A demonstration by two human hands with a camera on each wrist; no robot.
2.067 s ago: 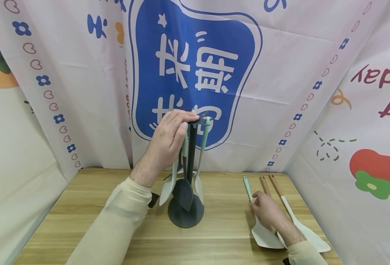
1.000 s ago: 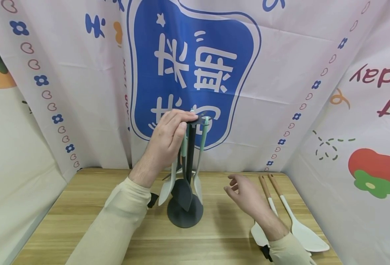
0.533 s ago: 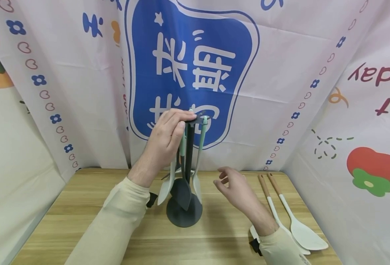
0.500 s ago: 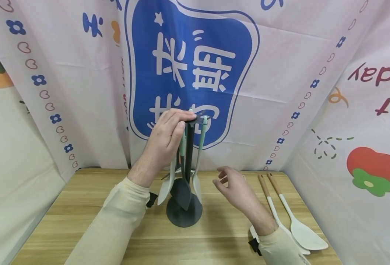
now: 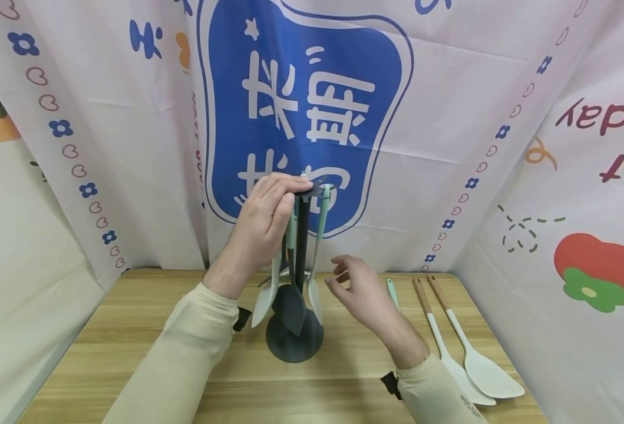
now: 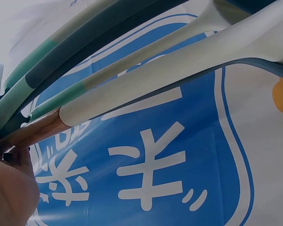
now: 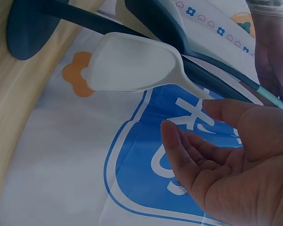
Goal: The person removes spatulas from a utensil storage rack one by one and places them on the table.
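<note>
A black utensil stand (image 5: 294,344) stands upright, with several kitchen utensils hanging round its post. My left hand (image 5: 264,218) grips the stand's top, fingers laid over it and thumb at the near side. Among the hanging pieces are a dark spatula (image 5: 289,309), a pale utensil (image 5: 265,303) on the left and a pale turner (image 7: 137,63) with a mint handle on the right. A wooden handle (image 6: 35,131) hangs close to my left fingers. Right of the stand, my right hand (image 5: 362,294) hovers with fingers loosely bent and nothing between them, near the pale turner.
On the table's (image 5: 147,341) right side lie two white turners with wooden handles, the outer one (image 5: 492,371) overlapping the inner (image 5: 462,377). A mint handle (image 5: 392,292) shows beside my right forearm, which covers the rest. A printed cloth (image 5: 423,112) hangs behind the table.
My right hand has left the mint-handled turner on the table and moved left toward the stand, carrying nothing. My left hand keeps its place on the stand's top.
</note>
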